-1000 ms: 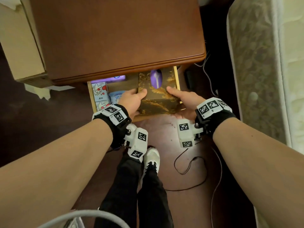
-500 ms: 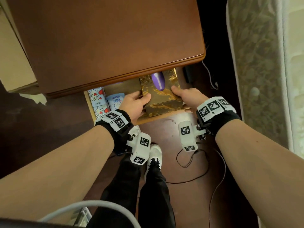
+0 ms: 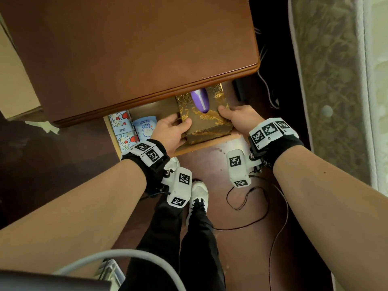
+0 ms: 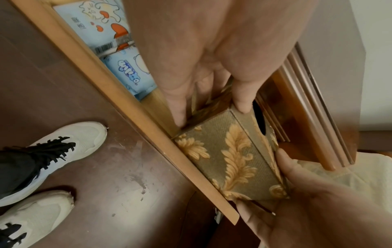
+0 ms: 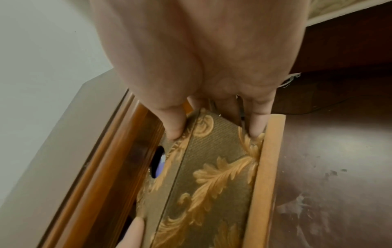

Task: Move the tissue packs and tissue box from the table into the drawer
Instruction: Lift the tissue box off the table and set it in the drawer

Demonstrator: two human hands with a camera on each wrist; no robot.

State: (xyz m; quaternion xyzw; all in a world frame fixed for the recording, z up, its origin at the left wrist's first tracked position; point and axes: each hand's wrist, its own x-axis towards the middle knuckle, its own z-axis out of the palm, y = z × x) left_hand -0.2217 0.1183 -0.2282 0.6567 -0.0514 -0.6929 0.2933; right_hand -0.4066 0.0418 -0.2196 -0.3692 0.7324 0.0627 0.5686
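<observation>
A gold leaf-patterned tissue box (image 3: pixel 206 120) with a purple tissue in its slot sits in the right part of the open drawer (image 3: pixel 201 147), under the brown table top (image 3: pixel 126 49). My left hand (image 3: pixel 178 129) grips its left side, thumb on top. My right hand (image 3: pixel 231 116) grips its right side the same way. In the left wrist view the fingers (image 4: pixel 180 107) reach down between the tissue box (image 4: pixel 229 161) and the drawer front. The right wrist view shows a finger (image 5: pixel 256 124) wedged beside the tissue box (image 5: pixel 212 176). Three tissue packs (image 3: pixel 126 131) lie in the drawer's left part.
A cardboard box (image 3: pixel 14 80) stands left of the table and a mattress (image 3: pixel 336 80) runs along the right. Black cables (image 3: pixel 252 206) trail over the dark floor. My white shoes (image 3: pixel 198 196) stand just before the drawer front.
Both hands have kept their hold on the tissue box. It now sits slightly further back under the table edge, which covers the top of the purple tissue.
</observation>
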